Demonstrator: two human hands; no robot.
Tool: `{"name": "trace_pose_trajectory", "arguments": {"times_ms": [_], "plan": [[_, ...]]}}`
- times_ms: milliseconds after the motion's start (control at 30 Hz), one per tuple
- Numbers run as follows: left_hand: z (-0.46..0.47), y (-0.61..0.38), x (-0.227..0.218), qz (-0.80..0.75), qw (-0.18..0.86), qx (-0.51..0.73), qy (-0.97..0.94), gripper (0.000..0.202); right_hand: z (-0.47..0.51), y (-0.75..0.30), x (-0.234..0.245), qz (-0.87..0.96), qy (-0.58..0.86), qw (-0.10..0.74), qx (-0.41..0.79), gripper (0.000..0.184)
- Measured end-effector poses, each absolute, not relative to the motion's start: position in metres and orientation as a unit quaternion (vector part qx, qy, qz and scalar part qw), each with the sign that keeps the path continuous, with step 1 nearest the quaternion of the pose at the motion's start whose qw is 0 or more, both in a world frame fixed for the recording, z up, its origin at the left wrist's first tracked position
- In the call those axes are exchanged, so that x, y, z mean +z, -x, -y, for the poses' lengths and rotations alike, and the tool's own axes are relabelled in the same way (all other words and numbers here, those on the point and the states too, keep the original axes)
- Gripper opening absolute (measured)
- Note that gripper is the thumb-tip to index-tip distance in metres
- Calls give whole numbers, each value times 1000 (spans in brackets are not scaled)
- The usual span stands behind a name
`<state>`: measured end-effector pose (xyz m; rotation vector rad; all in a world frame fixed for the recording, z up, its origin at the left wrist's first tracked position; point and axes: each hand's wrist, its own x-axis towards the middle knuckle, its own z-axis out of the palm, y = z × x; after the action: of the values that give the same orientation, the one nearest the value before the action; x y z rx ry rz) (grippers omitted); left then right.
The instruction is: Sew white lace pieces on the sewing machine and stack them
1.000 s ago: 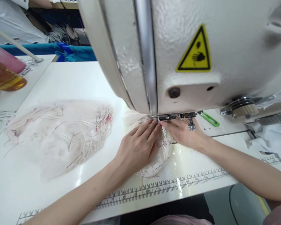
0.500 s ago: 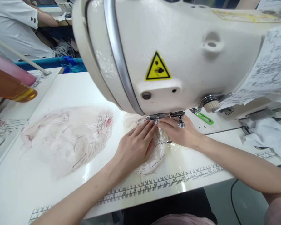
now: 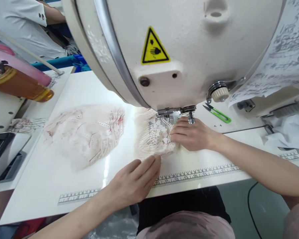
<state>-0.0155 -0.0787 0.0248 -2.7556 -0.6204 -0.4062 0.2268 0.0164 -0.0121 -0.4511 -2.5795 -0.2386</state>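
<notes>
A cream lace piece (image 3: 155,136) with a fringed left side lies under the needle area of a white sewing machine (image 3: 179,43). At the lace's front edge, my left hand (image 3: 137,177) is closed, fingertips pinched together on the fabric. My right hand (image 3: 193,133) has its fingers curled at the lace's right edge, just beside the presser foot area, and grips that border. The machine head partly hides the needle. Further left on the table rests a loose heap of sheer lace pieces (image 3: 82,136) with dark and red threads.
Green-handled thread snips (image 3: 218,113) lie behind my right hand. A printed ruler strip (image 3: 189,177) runs along the table's front. Amber (image 3: 22,83) and pink bottles (image 3: 25,63) lean at the left. A co-worker's white sleeve (image 3: 27,13) shows beyond; white cloth (image 3: 289,132) lies right.
My left hand has moved from beside the needle down to the lace's front edge, uncovering the lace. My right hand stays near the presser foot. The camera view has shifted somewhat.
</notes>
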Motion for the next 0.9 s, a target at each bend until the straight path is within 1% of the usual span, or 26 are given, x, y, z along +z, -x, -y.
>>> {"name": "trace_pose_trajectory", "arguments": {"times_ms": [100,167,233,300,367,433,467,567,633,733,800,900], "plan": [[74,12,32,365,7,-178,914,20,-16,-229,-9,949,158,271,-44,19],[65,11,45,457,-89,-192,864,16,-15,-229,-7,947,159,276,-31,18],[53,9,56,488,-141,-187,841,18,-15,-228,-6,943,164,285,-47,20],[41,6,60,455,-164,-156,861,23,-15,-227,-7,937,162,301,-69,18],[29,2,55,395,-150,-118,898,28,-16,-228,-7,936,150,309,-78,16],[22,-4,43,344,-92,-103,929,19,-17,-229,-8,939,138,305,-78,17],[19,-6,36,325,-52,-112,938,12,-18,-229,-8,942,132,300,-76,17],[19,-10,16,281,38,-172,943,16,-20,-231,-6,950,131,276,-62,15],[21,-10,7,271,57,-212,937,14,-21,-232,-5,954,145,257,-48,15],[24,-7,1,275,57,-243,929,10,-21,-231,-5,956,157,245,-40,15],[24,-5,0,277,69,-254,924,10,-21,-230,-5,957,143,251,-34,10],[23,-4,2,280,114,-256,918,10,-20,-228,-6,955,125,269,0,8]]}}
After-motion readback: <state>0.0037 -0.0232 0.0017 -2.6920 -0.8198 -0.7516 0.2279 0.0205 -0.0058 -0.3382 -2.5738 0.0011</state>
